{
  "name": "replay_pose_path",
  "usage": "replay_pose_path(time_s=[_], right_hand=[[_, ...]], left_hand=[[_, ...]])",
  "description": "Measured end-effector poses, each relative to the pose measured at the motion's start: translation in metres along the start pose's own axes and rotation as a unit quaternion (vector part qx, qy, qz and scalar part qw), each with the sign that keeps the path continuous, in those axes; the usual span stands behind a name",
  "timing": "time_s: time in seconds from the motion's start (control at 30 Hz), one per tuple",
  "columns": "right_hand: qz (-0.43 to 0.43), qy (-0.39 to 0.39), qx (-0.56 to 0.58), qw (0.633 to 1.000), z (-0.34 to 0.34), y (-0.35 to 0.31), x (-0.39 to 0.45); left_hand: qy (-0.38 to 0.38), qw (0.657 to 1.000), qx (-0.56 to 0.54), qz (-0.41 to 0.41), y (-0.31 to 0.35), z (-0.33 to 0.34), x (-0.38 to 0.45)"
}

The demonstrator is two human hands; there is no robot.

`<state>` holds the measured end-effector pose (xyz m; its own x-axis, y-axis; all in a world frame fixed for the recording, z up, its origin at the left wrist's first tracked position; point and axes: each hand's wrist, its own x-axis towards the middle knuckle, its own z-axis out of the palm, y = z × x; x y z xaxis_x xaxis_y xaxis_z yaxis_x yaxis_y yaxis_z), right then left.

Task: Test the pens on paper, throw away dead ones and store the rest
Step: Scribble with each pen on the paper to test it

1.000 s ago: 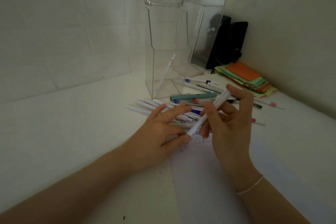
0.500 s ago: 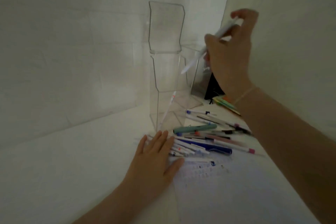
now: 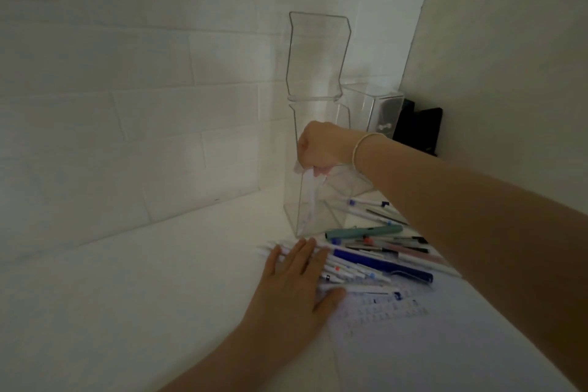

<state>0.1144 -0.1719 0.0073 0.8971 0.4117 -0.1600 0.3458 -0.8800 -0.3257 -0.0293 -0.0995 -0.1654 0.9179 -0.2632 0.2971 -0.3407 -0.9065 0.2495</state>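
From the head camera, your right hand is down inside the tall clear container, fingers curled; a blurred white pen hangs below them, though whether they grip it you cannot tell. Your left hand lies flat, fingers straight and spread, on the loose pens beside the scribbled paper.

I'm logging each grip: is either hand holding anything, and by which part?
The right hand grips a blurred white pen by its top end inside the clear plastic container. The left hand holds nothing.
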Motion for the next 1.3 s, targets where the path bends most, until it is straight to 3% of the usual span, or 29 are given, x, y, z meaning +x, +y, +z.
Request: replay_pose_path(time_s=[0.07,0.1,0.13,0.2,0.23,0.27,0.3,0.4,0.43,0.5,0.7,0.83,0.97,1.07,1.17,1.23,1.3], right_hand=[[-0.020,0.056,-0.026,0.998,-0.011,0.001,-0.009],[-0.037,0.135,-0.017,0.990,-0.019,0.001,-0.016],[-0.051,0.235,0.005,0.971,-0.026,0.000,-0.027],[-0.095,0.427,0.060,0.897,-0.027,0.000,-0.057],[-0.110,0.470,0.062,0.874,-0.021,0.002,-0.073],[-0.110,0.467,0.035,0.877,-0.011,0.006,-0.087],[-0.098,0.417,-0.011,0.903,0.004,0.013,-0.099],[-0.044,0.117,-0.102,0.987,0.057,0.043,-0.112],[-0.043,0.043,-0.103,0.993,0.072,0.053,-0.111],[-0.050,-0.019,-0.090,0.995,0.092,0.066,-0.110],[-0.044,-0.023,-0.115,0.992,0.096,0.070,-0.112],[-0.015,-0.078,-0.215,0.973,0.092,0.064,-0.119],[-0.007,-0.078,-0.282,0.956,0.092,0.060,-0.122],[0.012,-0.095,-0.175,0.980,0.069,0.065,-0.126],[-0.006,-0.007,-0.005,1.000,0.029,0.071,-0.137],[-0.023,0.061,0.118,0.991,0.013,0.078,-0.144],[-0.020,0.101,0.274,0.956,0.010,0.086,-0.146]], left_hand=[[0.016,1.000,0.009,0.000,-0.001,0.000,0.002],[0.002,1.000,0.007,-0.007,-0.001,0.000,0.002],[-0.009,1.000,0.007,-0.007,0.000,0.001,0.001],[-0.013,1.000,0.008,-0.004,0.000,0.000,0.001],[-0.009,1.000,0.010,-0.001,0.000,0.000,0.001],[-0.004,1.000,0.012,0.003,-0.001,0.001,0.000],[0.000,1.000,0.013,0.005,-0.002,0.002,0.000],[0.011,1.000,0.018,0.007,-0.002,0.005,0.001],[0.020,1.000,0.019,0.011,-0.002,0.005,0.001],[0.032,0.999,0.015,0.011,-0.002,0.006,0.002],[0.035,0.999,0.010,0.007,-0.003,0.006,0.002],[0.022,1.000,0.013,0.004,-0.002,0.006,0.001],[0.014,1.000,0.013,-0.001,-0.003,0.007,0.002],[0.007,1.000,0.011,-0.004,-0.003,0.006,0.002],[-0.002,1.000,0.024,-0.004,-0.003,0.005,0.002],[-0.003,1.000,0.031,-0.005,-0.003,0.005,0.002],[-0.004,1.000,0.030,-0.006,-0.002,0.004,0.001]])
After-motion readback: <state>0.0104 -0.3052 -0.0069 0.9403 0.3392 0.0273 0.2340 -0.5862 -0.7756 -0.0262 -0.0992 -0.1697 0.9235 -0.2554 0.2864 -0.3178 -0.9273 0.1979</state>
